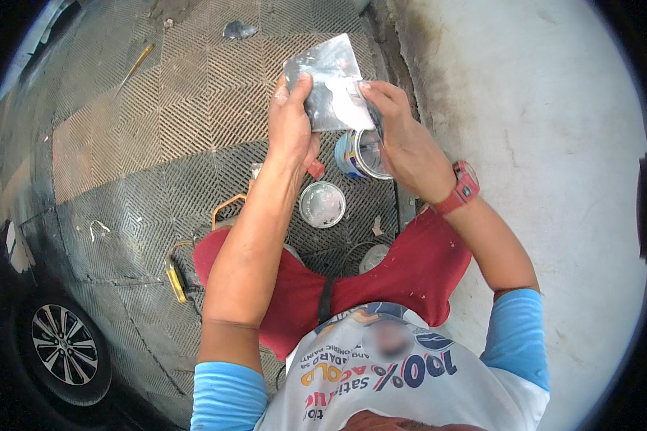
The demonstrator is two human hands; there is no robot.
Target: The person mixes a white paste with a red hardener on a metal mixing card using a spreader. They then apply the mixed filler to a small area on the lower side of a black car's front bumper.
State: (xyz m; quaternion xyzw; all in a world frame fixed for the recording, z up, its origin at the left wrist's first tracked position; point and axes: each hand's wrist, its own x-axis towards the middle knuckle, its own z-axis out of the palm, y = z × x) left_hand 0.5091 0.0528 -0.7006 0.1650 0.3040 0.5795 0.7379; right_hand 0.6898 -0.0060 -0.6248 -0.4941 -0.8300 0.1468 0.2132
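L hand (290,121) clamps metal plate (322,66) above the floor (216,93), thumb atop, prob. to steady white paste (347,109); R hand (408,144) curls at plate's edge, can't tell on what; open can (346,155) sits nr, prob. for quick reach.

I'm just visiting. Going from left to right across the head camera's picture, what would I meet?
Black tyre with silver-spoked wheel → thin, yellow-handled tool on the floor → yellow-and-dark hand tool → the person's left hand → open, blue-sided metal can → red wristwatch
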